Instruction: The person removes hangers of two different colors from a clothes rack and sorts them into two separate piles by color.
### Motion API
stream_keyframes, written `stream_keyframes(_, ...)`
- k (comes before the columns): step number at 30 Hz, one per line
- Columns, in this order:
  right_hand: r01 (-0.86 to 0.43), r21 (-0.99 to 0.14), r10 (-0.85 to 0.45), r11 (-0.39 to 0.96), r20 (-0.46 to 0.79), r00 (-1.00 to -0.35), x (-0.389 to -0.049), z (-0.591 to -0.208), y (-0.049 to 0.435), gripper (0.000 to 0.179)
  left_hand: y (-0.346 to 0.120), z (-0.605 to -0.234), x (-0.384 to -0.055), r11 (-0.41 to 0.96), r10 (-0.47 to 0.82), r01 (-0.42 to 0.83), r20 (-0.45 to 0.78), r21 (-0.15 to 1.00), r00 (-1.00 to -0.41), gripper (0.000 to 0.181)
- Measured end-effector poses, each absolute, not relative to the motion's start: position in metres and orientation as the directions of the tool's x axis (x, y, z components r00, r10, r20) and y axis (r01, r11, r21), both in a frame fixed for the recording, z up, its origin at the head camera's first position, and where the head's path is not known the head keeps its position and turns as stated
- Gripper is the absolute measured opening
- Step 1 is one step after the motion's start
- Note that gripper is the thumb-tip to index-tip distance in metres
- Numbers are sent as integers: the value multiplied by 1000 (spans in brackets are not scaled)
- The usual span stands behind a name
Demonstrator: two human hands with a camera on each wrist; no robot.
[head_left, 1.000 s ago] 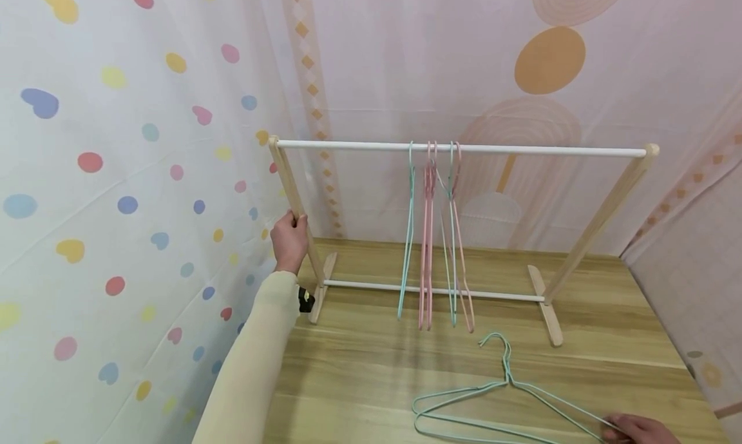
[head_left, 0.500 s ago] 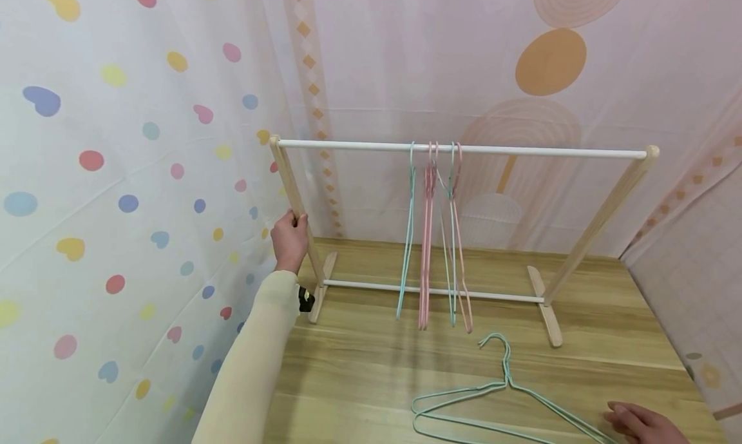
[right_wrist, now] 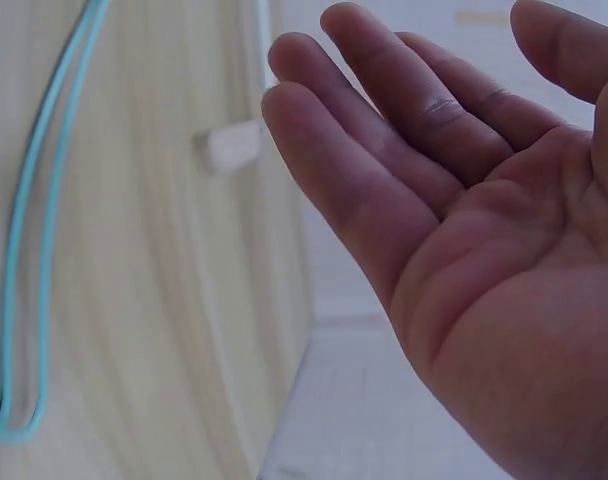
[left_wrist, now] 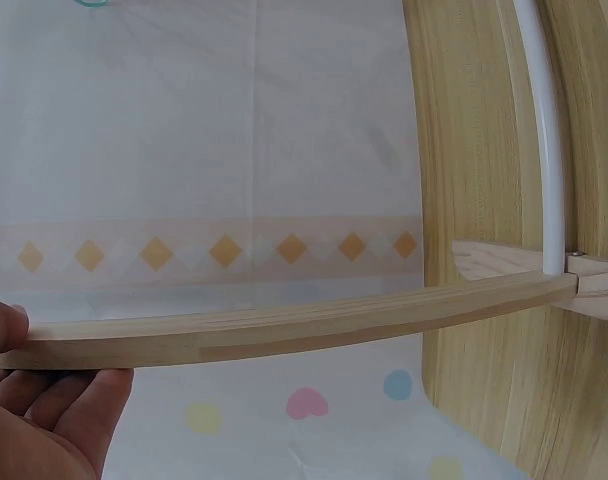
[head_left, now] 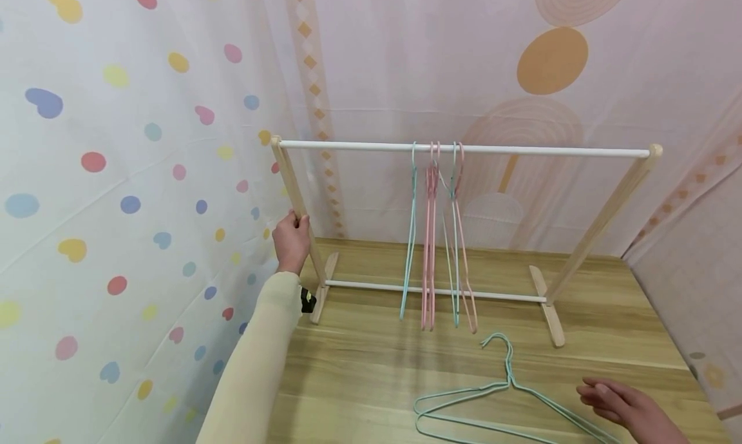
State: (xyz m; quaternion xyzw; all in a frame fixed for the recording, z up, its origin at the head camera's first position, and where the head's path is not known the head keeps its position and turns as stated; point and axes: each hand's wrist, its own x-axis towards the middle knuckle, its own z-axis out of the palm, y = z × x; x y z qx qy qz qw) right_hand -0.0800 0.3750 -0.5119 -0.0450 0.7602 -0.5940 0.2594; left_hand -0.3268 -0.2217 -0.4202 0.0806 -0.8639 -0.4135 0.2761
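Note:
My left hand [head_left: 292, 241] grips the left wooden post [head_left: 292, 186] of a small clothes rack, with the thumb on one side and the fingers on the other, as the left wrist view shows. On the rack's white top rail [head_left: 348, 145] hang several thin hangers, some pink [head_left: 429, 257] and some pale blue-green [head_left: 409, 250]. In front of the rack, mint-green hangers [head_left: 509, 385] lie overlapping on the table. My right hand [head_left: 628, 405] is to the right of them, holding nothing. Its fingers [right_wrist: 354, 180] are extended and the palm shows in the right wrist view.
The rack stands on a wood-grain table [head_left: 348, 373], and a white lower bar [head_left: 371, 286] joins its feet. Its right post [head_left: 603, 218] rises behind my right hand. Patterned curtains [head_left: 145, 173] enclose the table at the left, back and right.
My right hand has let go of the mint-green hangers' right end and moved up and slightly left, fingers opening. The hanging hangers sway a little. My left hand keeps its grip on the post.

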Motion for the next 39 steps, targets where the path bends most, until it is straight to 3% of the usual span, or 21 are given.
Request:
stream_keyframes(10, 117, -950, -277, 290, -201, -940, -86, -482, 323, 53, -222, -420, -327, 635, -369, 88, 401, 768, -838, 28)
stream_keyframes(18, 78, -978, -194, 195, -116, -974, -99, -465, 285, 55, -221, -419, -326, 641, -366, 104, 422, 760, -829, 29)
stream_keyframes(33, -32, -999, -206, 20, 27, -978, -122, -449, 224, 55, -221, -419, -325, 648, -358, 119, 439, 752, -824, 32)
stream_keyframes(39, -10, -1000, -214, -2, 10, -977, -131, -443, 208, 59, -221, -420, -324, 638, -365, 118, 433, 761, -824, 28)
